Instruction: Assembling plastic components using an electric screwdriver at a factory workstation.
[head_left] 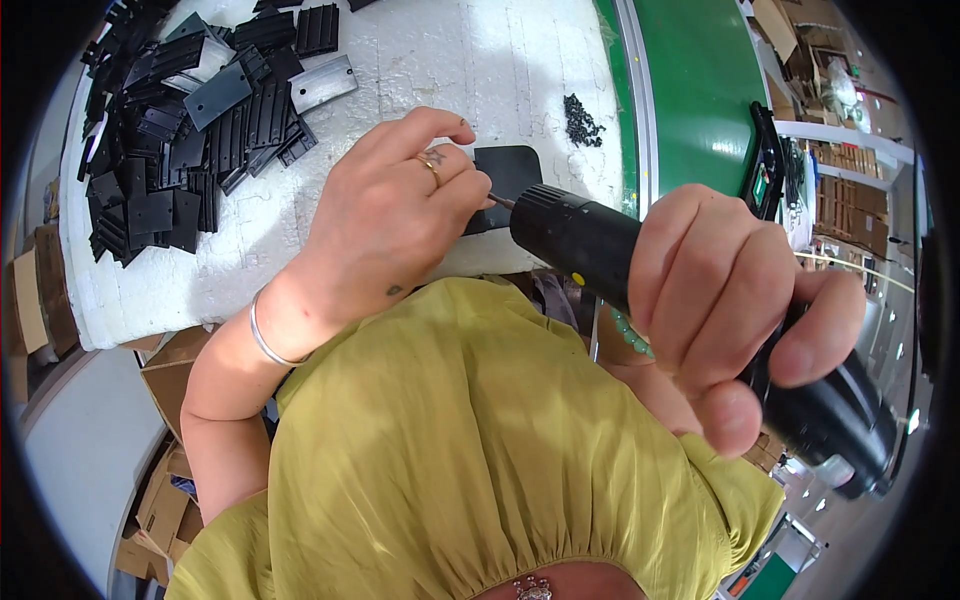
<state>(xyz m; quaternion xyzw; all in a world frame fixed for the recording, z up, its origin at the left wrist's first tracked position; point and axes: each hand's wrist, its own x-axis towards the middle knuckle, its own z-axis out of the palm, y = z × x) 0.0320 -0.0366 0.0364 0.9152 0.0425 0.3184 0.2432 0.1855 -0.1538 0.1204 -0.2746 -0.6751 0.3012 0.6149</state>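
Observation:
A black electric screwdriver is gripped in my right hand, its body slanting down to the right. Its thin bit points left and meets the fingertips of my left hand. Those fingers are curled and pinched together at the bit's tip; what they hold, if anything, is hidden. Under the fingertips lies a flat black plate with rounded corners, partly covered by my left hand. A small heap of black screws sits beyond it to the right, on the white foam surface.
Many black and grey rectangular metal pieces are piled at the far left of the foam. A green surface with a pale metal edge runs along the right. Cardboard boxes stand low at the left, and shelves with cartons at the right.

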